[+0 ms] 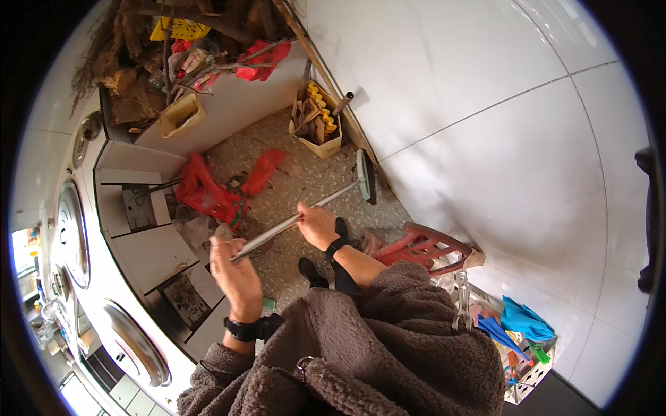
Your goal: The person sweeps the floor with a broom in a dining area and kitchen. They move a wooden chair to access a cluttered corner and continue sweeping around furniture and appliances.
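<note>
A broom (277,227) slants across the middle of the view, its grey handle running from my hands to a pale green head (361,175) with dark bristles by the right wall. My right hand (318,225) is wrapped round the middle of the handle. At the handle's near end, my left hand (236,277) holds it against the palm, fingers pointing up and partly hiding it. A crumpled red plastic bag (208,194) and a smaller red piece (265,172) lie on the speckled floor (236,145), left of the broom head.
A tiled stove counter with round metal lids (135,343) runs along the left. Firewood (135,97) is heaped at the far left. A cream bin (326,148) of scraps stands near the right wall. Close on my right are a red plastic stool (430,246) and a basket (531,381).
</note>
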`<control>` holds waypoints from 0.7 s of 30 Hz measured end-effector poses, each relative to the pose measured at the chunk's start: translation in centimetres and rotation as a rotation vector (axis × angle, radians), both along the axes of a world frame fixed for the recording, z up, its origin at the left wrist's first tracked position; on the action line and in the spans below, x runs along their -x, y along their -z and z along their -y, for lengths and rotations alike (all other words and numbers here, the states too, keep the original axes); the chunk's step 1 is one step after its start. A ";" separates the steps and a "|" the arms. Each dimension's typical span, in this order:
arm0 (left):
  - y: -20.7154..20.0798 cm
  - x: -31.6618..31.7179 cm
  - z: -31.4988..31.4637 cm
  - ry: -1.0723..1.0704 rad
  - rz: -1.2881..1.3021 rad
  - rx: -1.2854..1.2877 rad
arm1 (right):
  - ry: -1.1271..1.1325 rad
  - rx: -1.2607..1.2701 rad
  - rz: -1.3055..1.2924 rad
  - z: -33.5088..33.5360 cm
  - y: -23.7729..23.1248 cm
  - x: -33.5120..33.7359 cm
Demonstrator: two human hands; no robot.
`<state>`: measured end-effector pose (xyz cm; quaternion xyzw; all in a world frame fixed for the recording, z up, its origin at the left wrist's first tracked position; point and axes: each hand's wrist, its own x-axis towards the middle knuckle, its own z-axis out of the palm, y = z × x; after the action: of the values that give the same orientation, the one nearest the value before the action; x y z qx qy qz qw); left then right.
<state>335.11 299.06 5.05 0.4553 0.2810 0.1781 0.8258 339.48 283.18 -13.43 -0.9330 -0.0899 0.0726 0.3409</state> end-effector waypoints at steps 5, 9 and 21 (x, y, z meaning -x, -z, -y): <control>5.3 0.7 5.2 0.463 0.075 -0.362 | 0.239 0.113 0.076 3.6 6.7 -0.8; 5.0 1.6 4.3 0.787 0.086 -0.494 | 0.134 -0.081 -0.166 3.1 8.6 -0.3; -3.1 1.7 2.6 0.843 0.305 -0.587 | 0.167 0.121 -0.144 3.2 -1.9 3.9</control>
<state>333.42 296.45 8.19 0.7093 -0.1111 -0.0336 0.6953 335.57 279.96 -11.55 -0.9484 0.0176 0.1162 0.2944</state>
